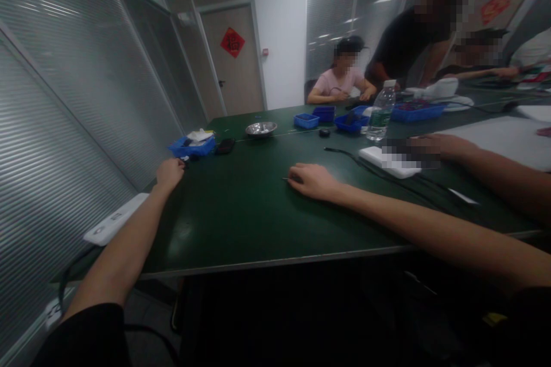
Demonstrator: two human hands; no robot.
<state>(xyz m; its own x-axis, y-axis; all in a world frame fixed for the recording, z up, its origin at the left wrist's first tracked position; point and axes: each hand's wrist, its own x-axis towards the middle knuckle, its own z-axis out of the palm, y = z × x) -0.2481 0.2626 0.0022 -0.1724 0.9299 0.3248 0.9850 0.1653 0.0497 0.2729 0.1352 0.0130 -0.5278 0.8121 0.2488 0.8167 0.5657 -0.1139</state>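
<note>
At the table's left side my left hand (171, 175) is closed, its fingertips on a small dark object (185, 161) with a pale patch, too blurred to name. Just beyond it stands a blue tray (175, 148) with white and yellow items heaped inside. A dark, flat, wallet-like thing (225, 146) lies to the right of that tray. My right hand (313, 181) rests on the green table (241, 206) near the middle, fingers curled round a thin pointed tool. Only its slim tip (284, 178) shows, pointing left; the rest is hidden in the hand.
A steel bowl (261, 130), a blue bin (306, 121), a round black piece (324, 133) and a water bottle (380, 112) stand farther back. On the right are a white power strip (374, 159), cables and another person's arm (495, 172). Several people sit or stand beyond.
</note>
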